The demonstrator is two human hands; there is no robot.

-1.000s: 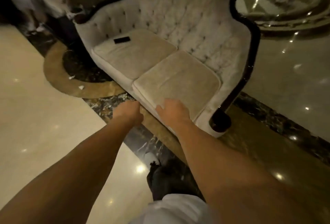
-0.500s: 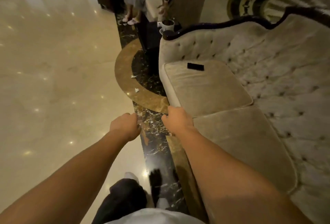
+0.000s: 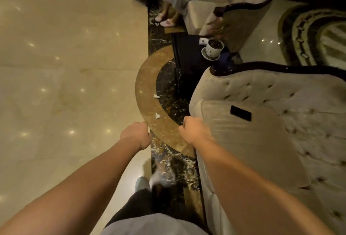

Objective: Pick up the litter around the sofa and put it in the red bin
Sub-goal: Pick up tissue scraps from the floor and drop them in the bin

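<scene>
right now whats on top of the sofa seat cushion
One flat black rectangular object lies on the far seat cushion, near the backrest; what it is cannot be told. The right forearm covers part of the cushion's front edge, so that strip is hidden.

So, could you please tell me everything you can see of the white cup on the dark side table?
The white cup stands upright on a matching saucer with a dark patterned rim. It looks like glazed ceramic, with small dark markings on its side. Something dark fills the inside; I cannot tell what. It sits on the glossy black side table between the two sofas, beside a small white card or box. Neither hand is near it.
</scene>
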